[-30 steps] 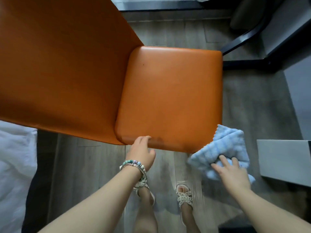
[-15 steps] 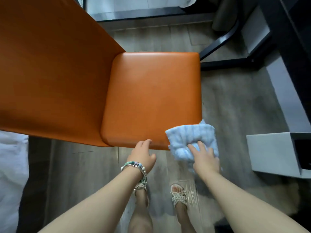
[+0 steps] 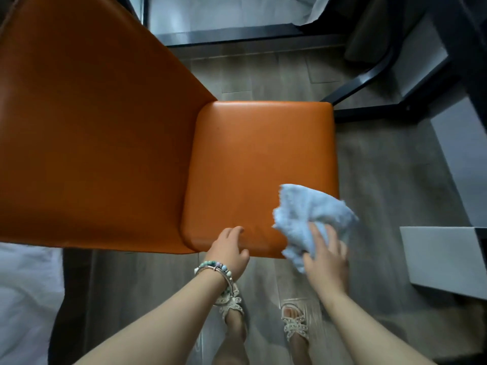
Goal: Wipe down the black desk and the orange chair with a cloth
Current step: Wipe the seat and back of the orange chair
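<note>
Over at eight o'clock a strip of white bedding point(image 3: 23, 299) shows beside the orange chair point(image 3: 92, 140). The chair's broad backrest fills the nine-to-eleven side, smooth and leathery with a dull sheen. Its padded seat point(image 3: 263, 154) sits dead centre, square with rounded corners and a faint gloss toward twelve o'clock.

At the seat's six o'clock edge the left hand point(image 3: 229, 250) holds on, fingers curled over the rim and thumb on the front face, with beaded bracelets point(image 3: 214, 270) at the wrist. Just to its right, at the seat's five o'clock corner, lies the cloth point(image 3: 308, 206). It is pale blue, fluffy and bunched, partly on the seat and partly spilling past the edge. The right hand point(image 3: 328, 262) lies on it with fingers fairly straight and spread, pressing rather than clutching, though the hand is blurred. Below, at six o'clock, two feet in pale sandals point(image 3: 293, 325) stand on the wooden floor point(image 3: 395, 180).

At four o'clock a grey box point(image 3: 442, 256) stands on the floor, well apart from the chair; from here I cannot see inside it. Up at one o'clock the black desk point(image 3: 365, 84) shows its dark leg bars, just beyond the seat's far corner.
</note>
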`<action>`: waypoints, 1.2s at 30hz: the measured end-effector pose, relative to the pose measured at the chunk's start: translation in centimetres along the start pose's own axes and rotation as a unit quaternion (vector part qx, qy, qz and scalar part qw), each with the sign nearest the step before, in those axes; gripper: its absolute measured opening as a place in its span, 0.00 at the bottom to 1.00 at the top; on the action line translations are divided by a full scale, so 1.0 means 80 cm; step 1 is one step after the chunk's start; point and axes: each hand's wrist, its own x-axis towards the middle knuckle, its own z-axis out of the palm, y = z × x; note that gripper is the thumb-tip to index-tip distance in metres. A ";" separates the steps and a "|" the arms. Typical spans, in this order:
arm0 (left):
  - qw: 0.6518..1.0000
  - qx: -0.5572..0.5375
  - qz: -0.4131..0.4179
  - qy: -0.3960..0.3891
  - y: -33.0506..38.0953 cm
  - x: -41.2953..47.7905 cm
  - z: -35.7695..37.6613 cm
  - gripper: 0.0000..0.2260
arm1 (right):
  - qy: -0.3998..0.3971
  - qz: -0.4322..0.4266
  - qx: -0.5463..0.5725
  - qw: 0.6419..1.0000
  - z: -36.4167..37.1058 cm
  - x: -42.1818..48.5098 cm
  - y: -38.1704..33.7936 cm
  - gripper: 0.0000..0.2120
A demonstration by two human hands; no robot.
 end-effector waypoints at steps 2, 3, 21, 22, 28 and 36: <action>1.000 -0.003 0.000 0.005 -0.016 0.009 -0.008 0.24 | -0.068 -0.082 -0.076 0.991 0.022 0.014 -0.041 0.30; 1.000 -0.006 -0.002 0.006 -0.024 0.014 -0.011 0.24 | -0.100 -0.078 -0.084 0.988 0.034 0.021 -0.052 0.30; 1.000 -0.005 -0.022 -0.022 -0.002 0.096 -0.051 0.24 | 0.119 0.113 0.096 0.982 -0.048 0.137 -0.008 0.26; 1.000 -0.007 -0.027 -0.013 0.004 0.105 -0.057 0.24 | 0.091 0.026 0.071 0.993 -0.043 0.150 -0.033 0.27; 0.998 -0.017 -0.066 -0.006 0.031 0.162 -0.078 0.24 | -0.110 -0.318 -0.200 0.920 -0.007 0.199 -0.098 0.31; 0.995 -0.021 -0.094 -0.001 0.049 0.207 -0.098 0.23 | 0.007 0.030 -0.064 0.997 -0.081 0.357 -0.035 0.27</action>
